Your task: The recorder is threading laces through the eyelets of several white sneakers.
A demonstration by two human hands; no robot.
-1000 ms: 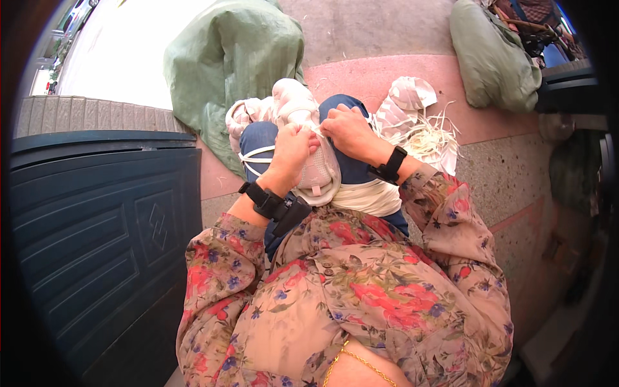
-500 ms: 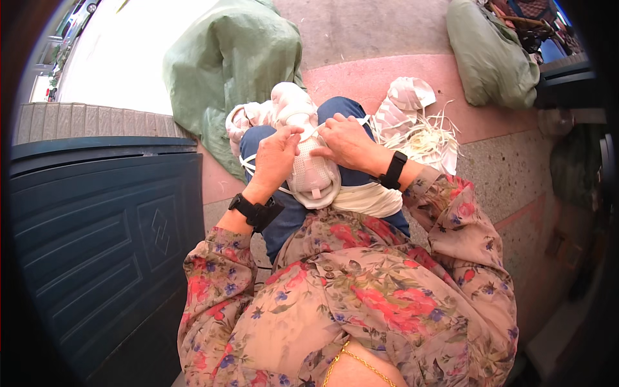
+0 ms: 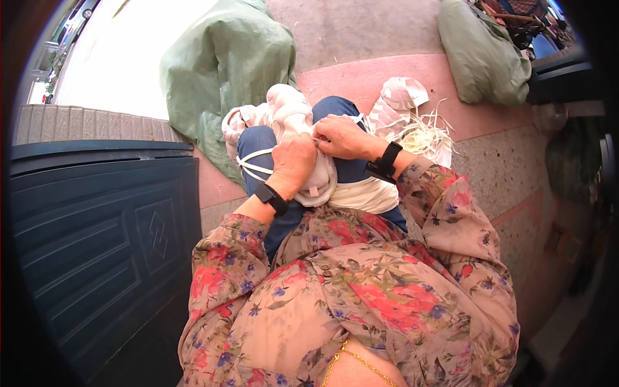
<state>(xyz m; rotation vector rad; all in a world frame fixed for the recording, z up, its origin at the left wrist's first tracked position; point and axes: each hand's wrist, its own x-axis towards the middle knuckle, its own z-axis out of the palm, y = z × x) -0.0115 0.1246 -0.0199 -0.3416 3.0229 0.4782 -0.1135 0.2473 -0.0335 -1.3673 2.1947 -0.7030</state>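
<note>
A pale pink mesh sneaker [image 3: 320, 174] lies on my lap, its heel toward me. My left hand [image 3: 294, 161] is closed in a fist over the shoe's opening and hides the lacing. At its side, my right hand [image 3: 345, 137] pinches, with a bit of white lace at the fingertips. The two hands nearly touch. What the left fingers hold is hidden. A white shoelace [image 3: 256, 153] loops across my left knee beside the left hand. More pale pink shoes [image 3: 288, 106] rest against my knees, just beyond the hands.
Right of my knee, a bundle of loose cream laces [image 3: 427, 138] lies by another pale shoe piece [image 3: 403, 97]. Green sacks stand ahead, one large sack [image 3: 225, 71] at left and another sack [image 3: 483, 58] at right. A dark blue panelled door [image 3: 109, 238] is on my left.
My left hand has moved right and inward over the shoe, closing up beside the right hand. Its fingers have curled tighter. The right hand has shifted slightly left.
</note>
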